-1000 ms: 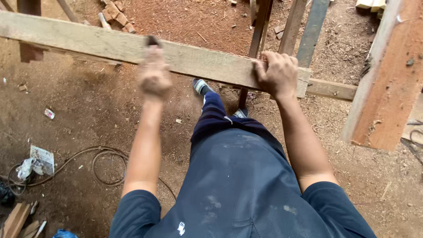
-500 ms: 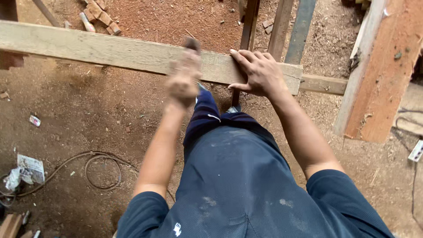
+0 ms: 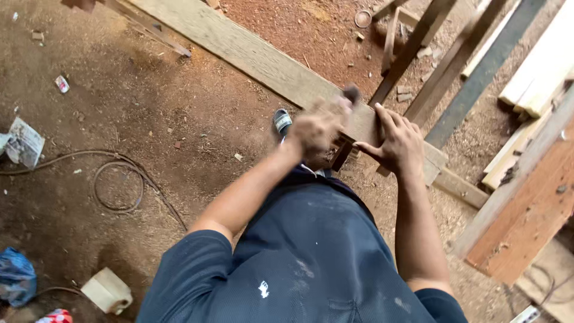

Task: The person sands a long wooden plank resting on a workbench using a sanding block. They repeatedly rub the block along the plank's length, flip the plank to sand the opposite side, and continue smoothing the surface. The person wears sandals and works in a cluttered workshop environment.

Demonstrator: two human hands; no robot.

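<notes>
A long pale wooden plank (image 3: 251, 57) is running from the upper left to the centre right of the frame. The right hand (image 3: 397, 143) is pressing flat and open on it. The blurred left hand (image 3: 320, 125) is closing around a small dark tool (image 3: 351, 94) above the plank. Below, a dirt floor (image 3: 149, 119) is carrying a looping cable (image 3: 116, 185), litter, and stacked boards (image 3: 532, 78) at right.

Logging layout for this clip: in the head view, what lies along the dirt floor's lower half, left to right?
Blue bag → white block → coiled cable → the person's dark-blue shirt → reddish board.
</notes>
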